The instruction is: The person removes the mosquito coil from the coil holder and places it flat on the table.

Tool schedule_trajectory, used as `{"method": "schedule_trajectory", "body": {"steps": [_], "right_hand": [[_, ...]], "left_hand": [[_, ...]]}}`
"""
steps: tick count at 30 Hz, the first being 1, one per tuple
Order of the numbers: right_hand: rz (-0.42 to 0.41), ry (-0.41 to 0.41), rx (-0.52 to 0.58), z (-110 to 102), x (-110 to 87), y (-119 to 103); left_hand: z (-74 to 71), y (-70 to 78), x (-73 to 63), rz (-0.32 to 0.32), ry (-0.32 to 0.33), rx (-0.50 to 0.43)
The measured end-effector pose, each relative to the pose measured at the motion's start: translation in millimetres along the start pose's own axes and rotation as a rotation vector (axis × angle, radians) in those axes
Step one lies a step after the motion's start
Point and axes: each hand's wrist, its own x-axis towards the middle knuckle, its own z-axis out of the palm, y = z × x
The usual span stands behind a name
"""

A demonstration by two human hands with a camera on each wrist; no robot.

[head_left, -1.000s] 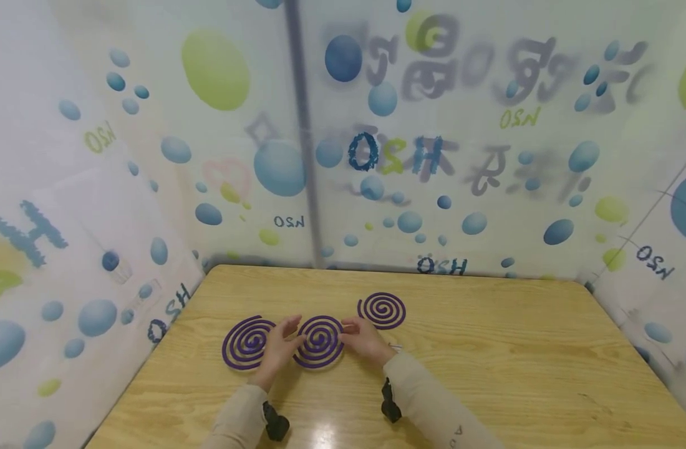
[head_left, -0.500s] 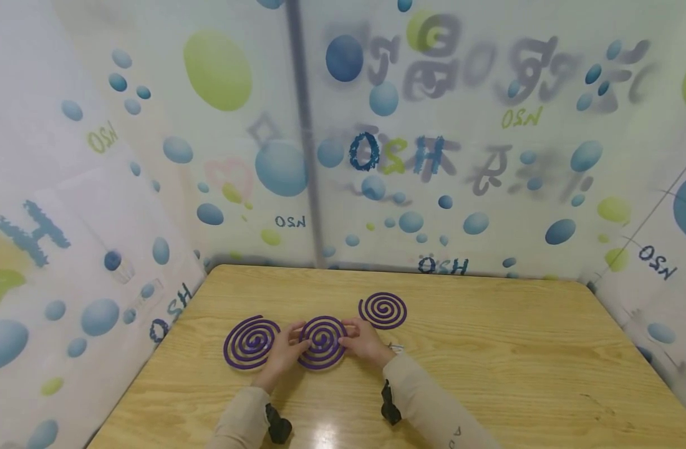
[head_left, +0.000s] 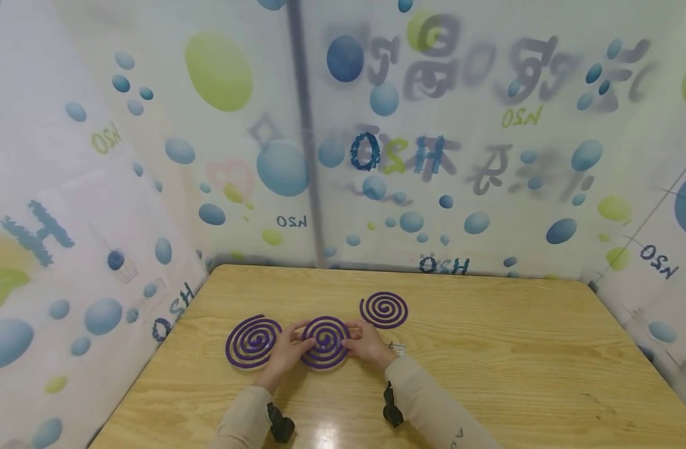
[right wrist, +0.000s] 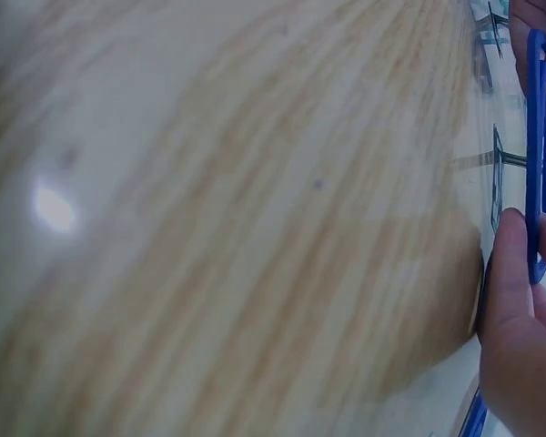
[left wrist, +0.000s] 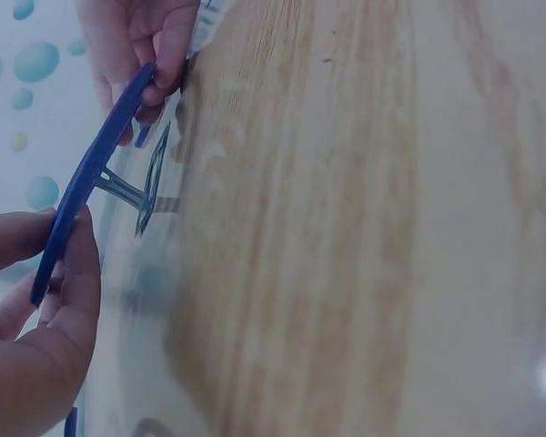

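Across the back wall (head_left: pixel 472 112) I make out a big mirrored blue-and-green "H2O" (head_left: pixel 396 156), a smaller "H2O" (head_left: pixel 445 266) at its foot. The left wall (head_left: pixel 96 199) carries a large "H" (head_left: pixel 38 232) and another reversed "H2O" (head_left: pixel 178 304); grey brush characters (head_left: pixel 536 47) look too blurred to read.

From here I see a wood table (head_left: pixel 506 362) with a glare (head_left: pixel 326 434) on its near part. Beyond it I have the back wall (head_left: pixel 489 249), with a left wall (head_left: pixel 96 202) and a right wall (head_left: pixel 671 293) at the sides. Blue ovals (head_left: pixel 283 167) and green ovals (head_left: pixel 218 70) dot them. On the back wall I make out a dark strip (head_left: pixel 302 125), mirrored lettering (head_left: pixel 429 154), blurred grey characters (head_left: pixel 531 68) and a faint pink heart (head_left: pixel 242 168).
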Motion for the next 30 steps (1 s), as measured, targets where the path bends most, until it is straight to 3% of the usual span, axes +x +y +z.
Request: {"method": "schedule_trajectory", "body": {"steps": [18,30], "right_hand": [[-0.016,-0.014,-0.02,-6,-5.9,-6],[-0.096,0.007,0.021,-9,-10.2,-18]], "left_hand": [[2.6,2.6,-0.6,0.021,-0.005,-0.079],[-2.4,16.0,0.7,0.024,-0.001,-0.127]]}}
